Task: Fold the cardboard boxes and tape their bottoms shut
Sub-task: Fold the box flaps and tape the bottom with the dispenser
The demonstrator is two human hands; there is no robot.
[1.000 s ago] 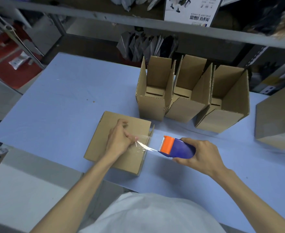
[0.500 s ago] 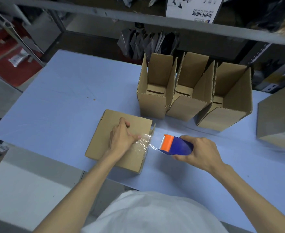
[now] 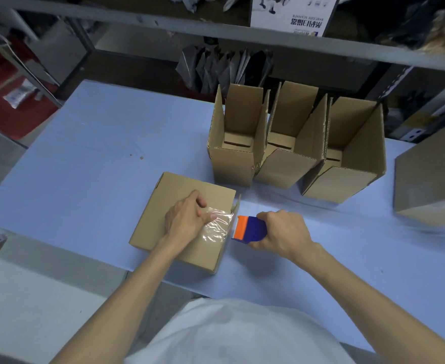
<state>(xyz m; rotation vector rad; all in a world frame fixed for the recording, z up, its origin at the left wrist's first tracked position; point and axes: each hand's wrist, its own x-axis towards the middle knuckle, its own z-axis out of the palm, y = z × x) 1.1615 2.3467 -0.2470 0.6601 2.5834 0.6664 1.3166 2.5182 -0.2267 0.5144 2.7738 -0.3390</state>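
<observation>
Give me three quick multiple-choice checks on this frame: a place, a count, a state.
1. Where is the tape dispenser?
A. on a shelf
B. just right of the box being taped
C. inside an open box

2. How many open boxes stand upright in the row behind?
A. two
B. three
C. five

3. What is the left hand doing?
A. pressing tape onto the box
B. hanging idle
C. lifting a box

Answers: 1 B, the right hand grips it beside that box's right edge; 2 B, three stand side by side; 3 A, its thumb lies on the clear tape.
</observation>
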